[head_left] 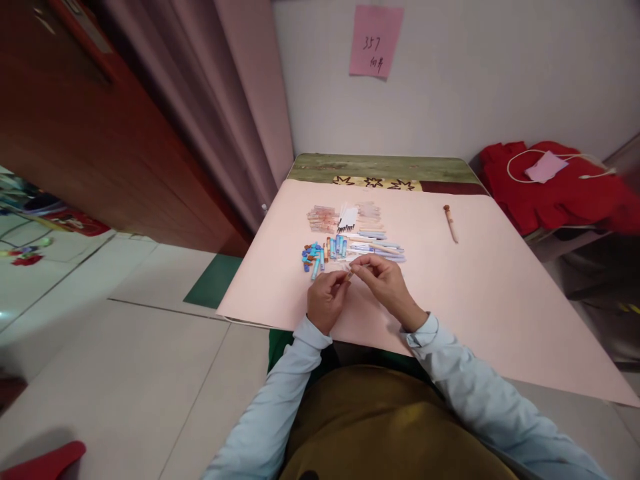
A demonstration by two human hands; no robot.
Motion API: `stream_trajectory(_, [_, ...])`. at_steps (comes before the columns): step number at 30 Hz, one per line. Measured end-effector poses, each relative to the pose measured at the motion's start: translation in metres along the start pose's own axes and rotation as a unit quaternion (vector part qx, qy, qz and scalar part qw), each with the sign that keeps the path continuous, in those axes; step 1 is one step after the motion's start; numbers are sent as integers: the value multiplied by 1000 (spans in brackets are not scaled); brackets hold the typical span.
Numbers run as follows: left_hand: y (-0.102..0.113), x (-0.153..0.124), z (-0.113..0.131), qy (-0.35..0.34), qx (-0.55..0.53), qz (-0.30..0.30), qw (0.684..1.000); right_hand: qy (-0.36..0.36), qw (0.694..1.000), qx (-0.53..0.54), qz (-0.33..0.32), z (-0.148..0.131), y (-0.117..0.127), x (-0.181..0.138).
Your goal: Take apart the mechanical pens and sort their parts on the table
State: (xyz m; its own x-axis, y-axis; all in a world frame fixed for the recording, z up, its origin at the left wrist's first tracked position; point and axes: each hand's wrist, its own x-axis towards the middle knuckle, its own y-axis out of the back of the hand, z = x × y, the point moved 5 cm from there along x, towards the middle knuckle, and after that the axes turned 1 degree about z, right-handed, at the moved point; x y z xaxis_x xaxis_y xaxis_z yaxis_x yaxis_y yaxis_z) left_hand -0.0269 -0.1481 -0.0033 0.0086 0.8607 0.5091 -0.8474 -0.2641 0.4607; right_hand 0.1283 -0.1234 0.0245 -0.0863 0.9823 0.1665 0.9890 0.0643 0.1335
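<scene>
My left hand (327,297) and my right hand (385,283) meet over the near part of a pink sheet (475,287) on the table. Both are closed in a pinch on a thin pale pen part (353,269) held between them. Just beyond my fingers lies a heap of pen parts (350,240): blue caps (313,257) at the left, pale and blue barrels at the right, thin refills (347,217) and clear sleeves at the back. My light blue sleeves reach in from below.
A single brown wooden pen (451,223) lies apart on the pink sheet at the right. A red cloth (560,183) with a white cable sits on a seat further right. A curtain (220,113) hangs at the left, and a pink note (375,40) is on the wall.
</scene>
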Motion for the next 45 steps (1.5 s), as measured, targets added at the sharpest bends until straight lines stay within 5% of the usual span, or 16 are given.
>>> stream_trajectory(8, [0, -1, 1, 2, -21, -1, 1000, 34, 998, -51, 5, 4, 3, -3])
stream_trajectory(17, [1, -2, 0, 14, -29, 3, 999, -12, 1000, 15, 3, 2, 4, -4])
stream_trajectory(26, [7, -5, -10, 91, -81, 68, 990, -30, 970, -16, 241, 12, 105, -2])
stream_trajectory(32, [7, -3, -10, 160, -137, 76, 975, -48, 972, -78, 218, 29, 123, -11])
stream_trajectory(35, [10, 4, -6, 225, -224, 94, 944, -41, 973, -127, 191, 30, 123, -9])
stream_trajectory(41, [5, 28, 12, 375, -497, 73, 779, -22, 964, -202, 170, 28, 128, 14])
stream_trajectory(45, [-11, 32, 22, 409, -549, 43, 728, -18, 932, -344, 115, 32, 115, 29])
